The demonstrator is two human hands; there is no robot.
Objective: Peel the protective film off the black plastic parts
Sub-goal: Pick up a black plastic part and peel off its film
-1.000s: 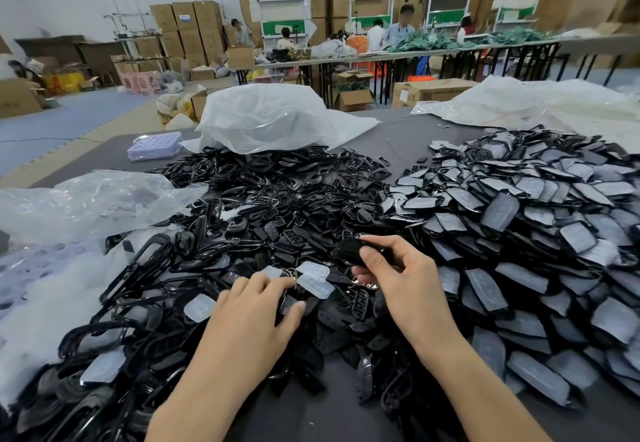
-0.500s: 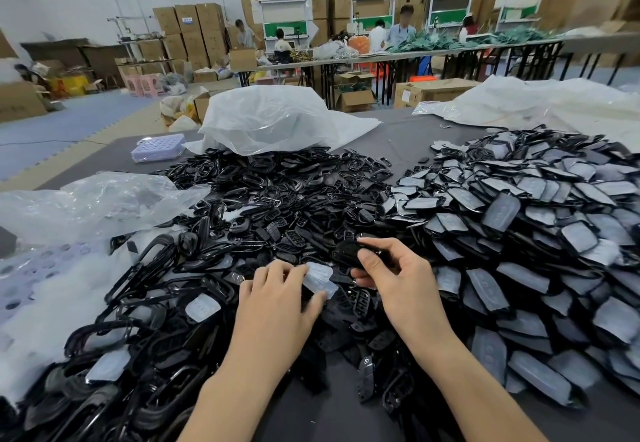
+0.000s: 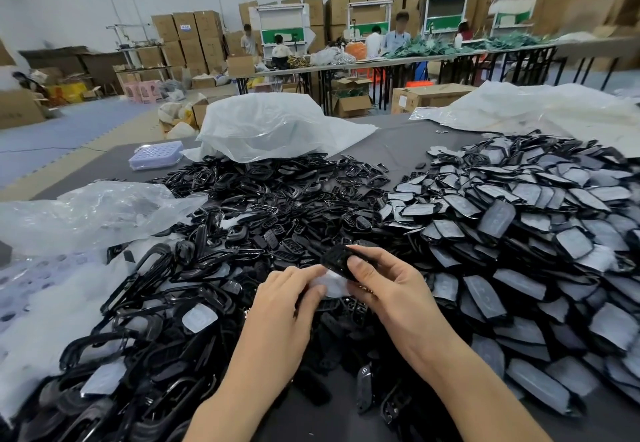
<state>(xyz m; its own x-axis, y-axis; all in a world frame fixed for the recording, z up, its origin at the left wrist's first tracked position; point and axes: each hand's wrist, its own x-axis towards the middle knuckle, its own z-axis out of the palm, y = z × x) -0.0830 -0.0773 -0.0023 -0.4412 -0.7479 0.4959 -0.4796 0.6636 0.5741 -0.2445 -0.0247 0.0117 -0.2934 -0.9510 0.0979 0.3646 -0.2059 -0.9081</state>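
My right hand grips a small black plastic part between thumb and fingers, just above the pile. My left hand pinches a whitish sheet of protective film that hangs from the underside of that part. A heap of bare black parts and frames spreads in front and to the left. On the right lies a large heap of film-covered parts, grey films up.
The dark table carries crumpled clear plastic bags at the back and at the left. A lilac plastic tray sits at the back left. Loose films lie among the frames. People work at far tables.
My left hand has left the pile and come up to the part held in my right hand, now pinching the film there. My right hand has barely moved.
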